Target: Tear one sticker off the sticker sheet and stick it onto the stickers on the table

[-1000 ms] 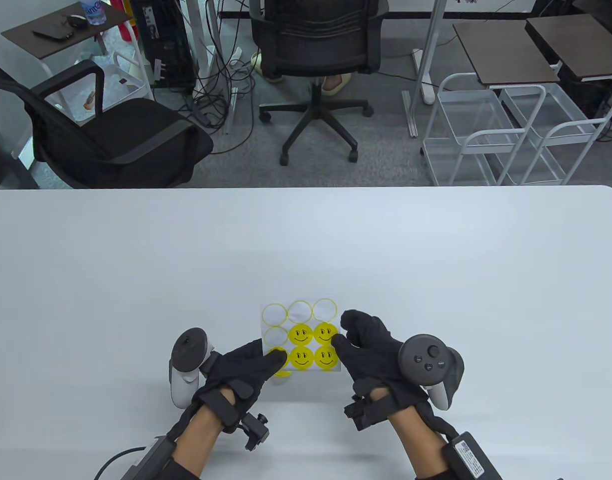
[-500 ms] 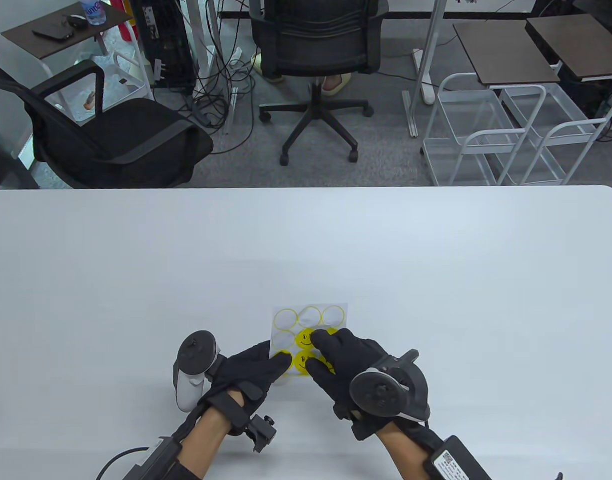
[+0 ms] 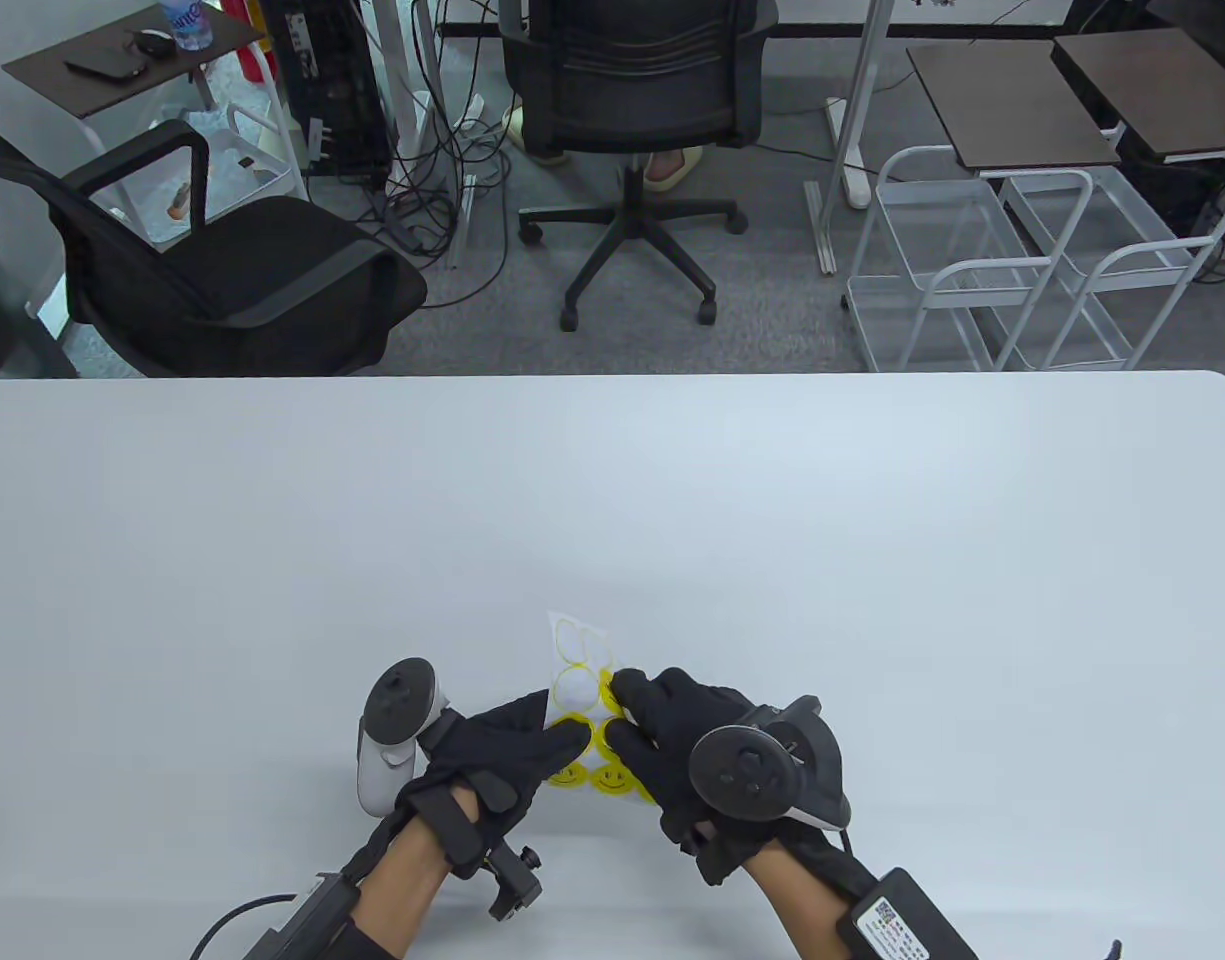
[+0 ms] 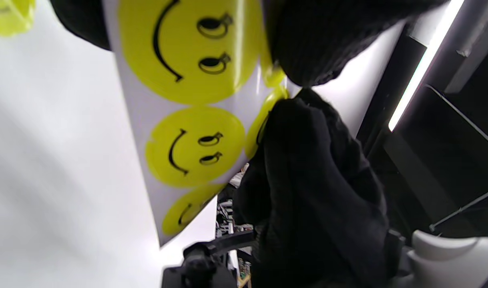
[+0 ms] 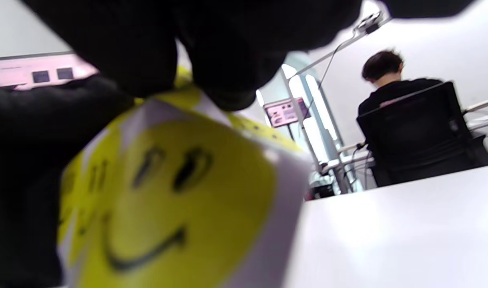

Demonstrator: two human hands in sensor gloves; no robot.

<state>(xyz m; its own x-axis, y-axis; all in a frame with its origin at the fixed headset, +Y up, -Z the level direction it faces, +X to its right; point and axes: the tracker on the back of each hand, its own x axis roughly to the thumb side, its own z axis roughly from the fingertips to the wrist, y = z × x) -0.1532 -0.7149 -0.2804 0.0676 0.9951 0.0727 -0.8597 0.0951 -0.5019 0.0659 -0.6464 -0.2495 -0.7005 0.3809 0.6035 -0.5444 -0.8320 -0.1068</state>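
The sticker sheet (image 3: 576, 652) is white, with empty yellow rings at its far end and yellow smiley stickers (image 4: 195, 146) nearer me. It is lifted off the white table (image 3: 672, 480) and tilted. My left hand (image 3: 572, 740) holds its near left edge. My right hand (image 3: 622, 712) pinches it from the right, fingers on a smiley sticker (image 5: 167, 200). Two smiley faces (image 3: 570, 774) show just below the fingers; I cannot tell whether they lie on the table or belong to the sheet. In the left wrist view a yellow sticker (image 4: 7, 16) lies apart from the sheet.
The table's far edge (image 3: 612, 378) runs across the middle of the table view. Beyond it stand office chairs (image 3: 632, 90), white wire racks (image 3: 982, 270) and small side tables.
My right hand has moved left onto the sheet and taken hold of it. The sheet, flat on the table a second ago, is now lifted and tilted between both hands, shifted slightly towards me.
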